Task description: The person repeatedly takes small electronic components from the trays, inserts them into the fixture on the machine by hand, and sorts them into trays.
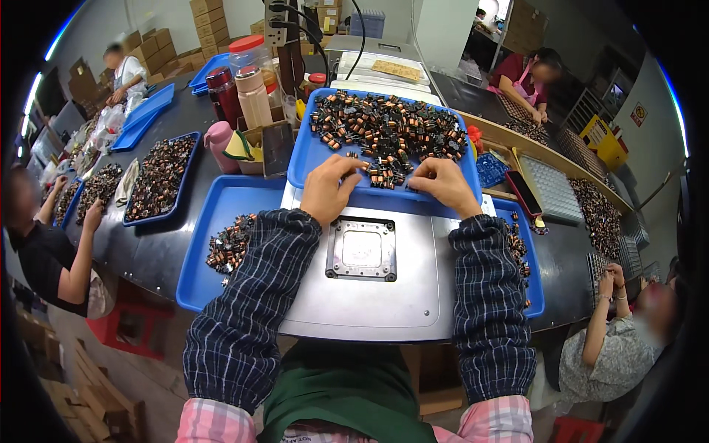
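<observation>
A blue tray [300, 166] heaped with small copper-wound coils [384, 125] on black bases stands tilted in front of me. At its near left edge is my left hand [330, 186], fingers curled closed beside the loose coils; what they pinch is hidden. My right hand [445, 183] reaches over the near right edge, thumb and fingers drawn together at the coils, and anything between them is too small to make out. Below the hands lies a flat silver machine top [369, 306] with a square metal fixture [362, 249] set in it. No coil shows on the fixture.
A blue tray [193, 273] at left and another [537, 295] at right hold more coils. Bottles [253, 96] and a pink cup [220, 146] stand back left. A phone [523, 193] and a white grid tray [550, 188] lie right. Co-workers sit on both sides.
</observation>
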`<state>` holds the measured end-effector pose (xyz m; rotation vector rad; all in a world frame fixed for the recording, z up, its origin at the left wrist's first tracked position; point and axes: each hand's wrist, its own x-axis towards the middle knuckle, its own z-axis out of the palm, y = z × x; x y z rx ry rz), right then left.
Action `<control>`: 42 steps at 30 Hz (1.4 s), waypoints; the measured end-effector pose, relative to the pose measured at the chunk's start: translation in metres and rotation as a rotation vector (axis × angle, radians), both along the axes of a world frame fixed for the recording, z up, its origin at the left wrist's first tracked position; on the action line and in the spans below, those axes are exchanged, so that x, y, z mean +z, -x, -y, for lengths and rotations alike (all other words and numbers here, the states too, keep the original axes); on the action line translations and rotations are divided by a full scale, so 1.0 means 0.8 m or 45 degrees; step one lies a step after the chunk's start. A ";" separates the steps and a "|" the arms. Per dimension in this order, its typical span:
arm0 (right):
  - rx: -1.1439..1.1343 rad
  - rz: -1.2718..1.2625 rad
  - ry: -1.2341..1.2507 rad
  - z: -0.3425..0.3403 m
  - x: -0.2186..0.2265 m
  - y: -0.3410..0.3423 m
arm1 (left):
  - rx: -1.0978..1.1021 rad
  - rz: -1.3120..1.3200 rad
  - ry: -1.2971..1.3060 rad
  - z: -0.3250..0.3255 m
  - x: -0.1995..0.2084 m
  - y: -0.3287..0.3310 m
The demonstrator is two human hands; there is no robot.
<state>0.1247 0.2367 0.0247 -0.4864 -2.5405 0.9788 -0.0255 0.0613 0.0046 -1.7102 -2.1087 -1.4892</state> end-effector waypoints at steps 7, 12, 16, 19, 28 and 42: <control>0.032 -0.300 0.280 0.070 0.022 -0.014 | 0.153 0.454 -0.283 0.013 0.003 0.000; 0.275 -0.066 0.018 0.132 0.012 -0.012 | 0.151 0.196 -0.219 0.042 0.005 -0.005; 0.447 -0.085 -0.231 0.129 0.003 -0.012 | 0.054 0.652 -0.143 0.061 0.008 -0.025; 0.458 -0.046 -0.215 0.132 0.004 -0.013 | 0.018 0.645 -0.096 0.070 0.000 -0.027; 0.447 -0.031 -0.212 0.136 0.002 -0.009 | -0.032 0.602 -0.043 0.076 -0.002 -0.037; 0.501 -0.044 -0.306 0.133 -0.008 -0.009 | -0.027 0.567 0.040 0.086 0.005 -0.051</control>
